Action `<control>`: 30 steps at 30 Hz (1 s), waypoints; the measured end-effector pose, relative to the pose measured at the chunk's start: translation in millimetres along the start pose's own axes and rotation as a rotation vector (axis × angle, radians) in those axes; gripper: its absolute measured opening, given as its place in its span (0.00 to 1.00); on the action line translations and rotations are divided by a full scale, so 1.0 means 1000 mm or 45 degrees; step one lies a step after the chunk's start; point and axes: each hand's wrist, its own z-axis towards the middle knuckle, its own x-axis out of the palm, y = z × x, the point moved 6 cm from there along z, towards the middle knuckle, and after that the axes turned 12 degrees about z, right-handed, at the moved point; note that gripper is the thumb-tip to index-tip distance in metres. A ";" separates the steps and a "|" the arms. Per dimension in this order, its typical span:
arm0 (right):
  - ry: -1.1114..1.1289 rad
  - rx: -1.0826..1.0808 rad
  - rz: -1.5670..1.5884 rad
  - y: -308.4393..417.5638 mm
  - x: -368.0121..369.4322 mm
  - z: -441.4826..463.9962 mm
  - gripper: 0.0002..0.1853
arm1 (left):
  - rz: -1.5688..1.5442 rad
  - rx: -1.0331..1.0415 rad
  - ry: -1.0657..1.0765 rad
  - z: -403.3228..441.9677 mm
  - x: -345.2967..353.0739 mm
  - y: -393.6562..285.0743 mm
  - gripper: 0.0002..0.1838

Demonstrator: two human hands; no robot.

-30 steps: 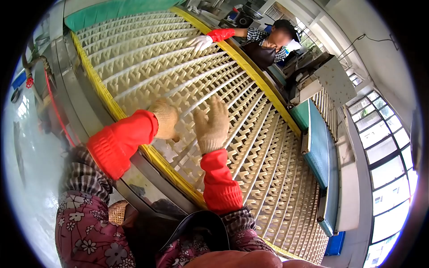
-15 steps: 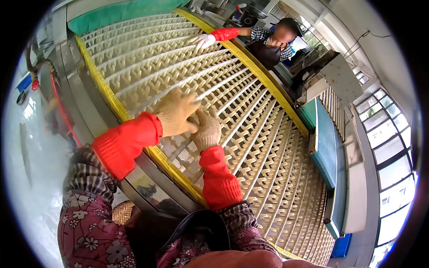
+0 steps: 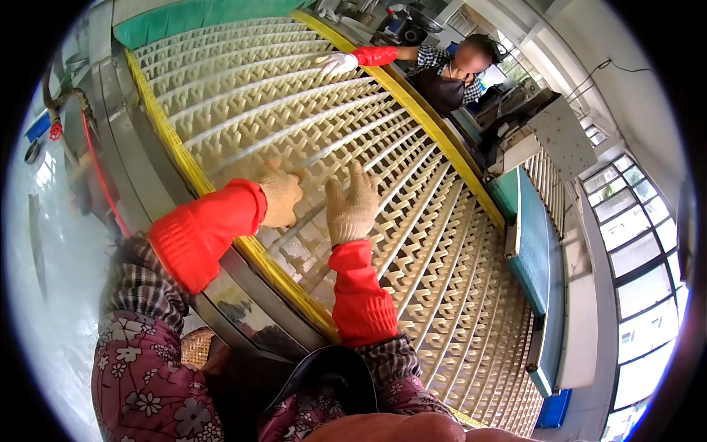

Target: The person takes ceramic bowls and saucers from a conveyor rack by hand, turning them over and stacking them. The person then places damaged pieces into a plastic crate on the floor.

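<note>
Both my hands wear beige knit gloves with red sleeve covers above a wide cream slatted conveyor (image 3: 442,295) with rows of small raised prongs. My left hand (image 3: 278,194) is over the near side, close to the yellow edge strip (image 3: 173,147), its fingers bent and partly hidden; whether it holds anything cannot be made out. My right hand (image 3: 353,206) is just to its right, above the slats, fingers apart and nothing in them. Pale wet patches show on the belt between and below the hands.
Across the conveyor a co-worker (image 3: 442,74) in a dark apron rests a white-gloved hand (image 3: 339,63) on the slats. A teal flap (image 3: 199,20) hangs at the far end. Blue-green panels (image 3: 534,250) stand at right, a red hose (image 3: 99,173) at left.
My hands met over the belt half a second ago and are now apart. The left has drawn back toward the yellow edge; the right has lifted and spread its fingers.
</note>
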 end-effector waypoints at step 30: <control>0.327 0.466 0.265 -0.016 0.046 -0.017 0.22 | -0.129 -0.005 -0.202 -0.011 -0.019 0.003 0.28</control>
